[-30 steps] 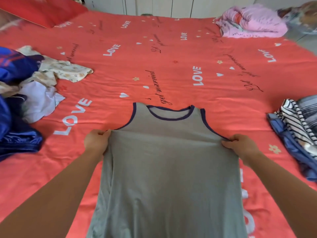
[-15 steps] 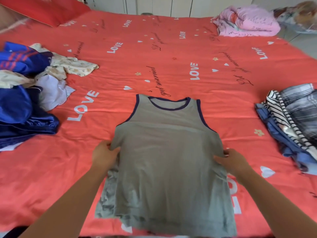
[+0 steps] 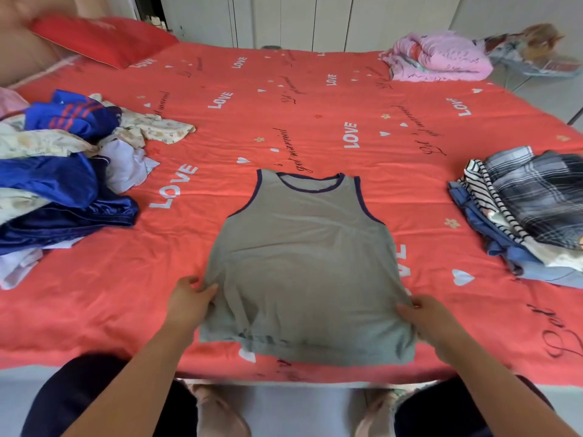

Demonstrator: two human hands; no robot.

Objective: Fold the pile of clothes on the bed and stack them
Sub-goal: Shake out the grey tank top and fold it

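A grey tank top lies flat on the bed. The left hand and right hand pinch its side edges with their fingers, apparently smoothing it for folding.

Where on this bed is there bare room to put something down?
Widest: the red cover beyond the grey vest, between red pillow and pink bundle. Narrower strips flank the vest, toward the unfolded pile and the folded stack. Crowded: both side edges, and the near middle where left hand and right hand hold the vest.
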